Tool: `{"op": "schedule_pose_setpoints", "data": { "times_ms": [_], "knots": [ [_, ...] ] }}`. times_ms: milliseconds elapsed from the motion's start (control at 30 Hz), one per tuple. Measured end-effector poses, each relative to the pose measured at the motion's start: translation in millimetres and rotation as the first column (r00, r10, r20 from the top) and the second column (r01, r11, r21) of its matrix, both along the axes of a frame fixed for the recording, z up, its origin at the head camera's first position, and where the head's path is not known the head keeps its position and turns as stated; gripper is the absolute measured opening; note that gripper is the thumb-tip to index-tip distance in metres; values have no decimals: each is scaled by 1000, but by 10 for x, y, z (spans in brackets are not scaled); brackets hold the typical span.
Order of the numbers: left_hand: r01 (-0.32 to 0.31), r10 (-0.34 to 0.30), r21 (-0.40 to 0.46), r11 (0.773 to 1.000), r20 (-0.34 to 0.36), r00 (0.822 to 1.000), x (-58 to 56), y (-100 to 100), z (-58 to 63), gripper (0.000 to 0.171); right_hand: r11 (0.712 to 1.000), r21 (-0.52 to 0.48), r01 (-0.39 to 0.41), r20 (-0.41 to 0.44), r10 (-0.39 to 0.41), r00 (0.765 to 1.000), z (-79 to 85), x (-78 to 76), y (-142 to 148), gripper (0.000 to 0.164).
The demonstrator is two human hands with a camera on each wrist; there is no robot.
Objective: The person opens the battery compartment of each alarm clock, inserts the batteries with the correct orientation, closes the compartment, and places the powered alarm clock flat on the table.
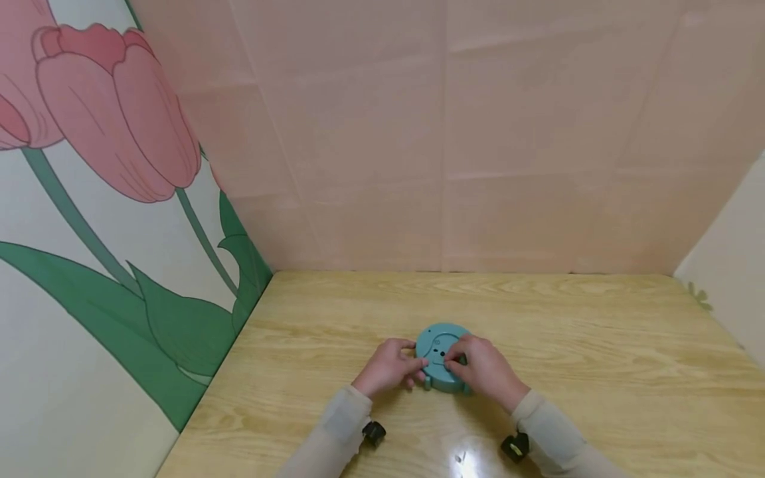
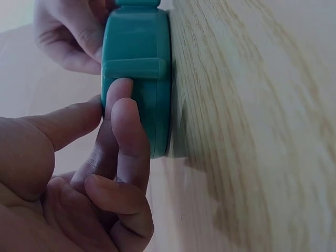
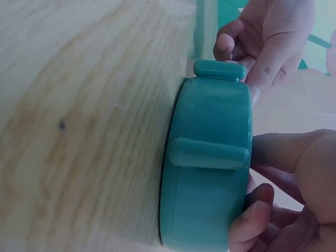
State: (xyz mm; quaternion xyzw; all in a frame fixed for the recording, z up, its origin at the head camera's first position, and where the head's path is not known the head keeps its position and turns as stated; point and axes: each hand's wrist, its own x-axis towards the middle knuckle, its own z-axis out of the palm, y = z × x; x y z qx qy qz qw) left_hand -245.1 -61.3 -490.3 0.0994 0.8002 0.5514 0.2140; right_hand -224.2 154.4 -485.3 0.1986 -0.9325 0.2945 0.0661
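A round teal case (image 1: 441, 380) with short stubby feet stands on the wooden table, its flat face marked with curved lines and a few small dark holes. My left hand (image 1: 388, 365) holds its left edge, thumb on the face and fingertips (image 2: 125, 113) against the side wall beside one foot (image 2: 134, 68). Over the right part of the face, my right hand (image 1: 485, 368) brings thumb and forefinger together close to the dark holes. Its other fingers (image 3: 252, 223) curl at the rim. I cannot tell whether a small piece sits between that thumb and forefinger.
The wooden table (image 1: 287, 372) runs back to a pink sheet (image 1: 478, 166). On the left stands a wall with painted tulips (image 1: 131, 119), on the right a pale wall (image 1: 729, 279). Black wrist mounts (image 1: 374, 433) hang under both sleeves.
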Motion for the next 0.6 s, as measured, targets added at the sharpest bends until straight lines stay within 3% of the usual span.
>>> {"op": "schedule_pose_setpoints", "data": {
  "times_ms": [300, 600],
  "knots": [
    [7, -7, 6, 1000, -12, 1000, -20, 4, 10, 58, 997, 5, -71, -45, 72, 996, 18, -43, 31, 4],
    [-3, 3, -11, 1000, -14, 1000, 3, 10, -11, 58, 999, -51, 13, 48, -10, 999, 2, -19, 1, 8]
  ]
}}
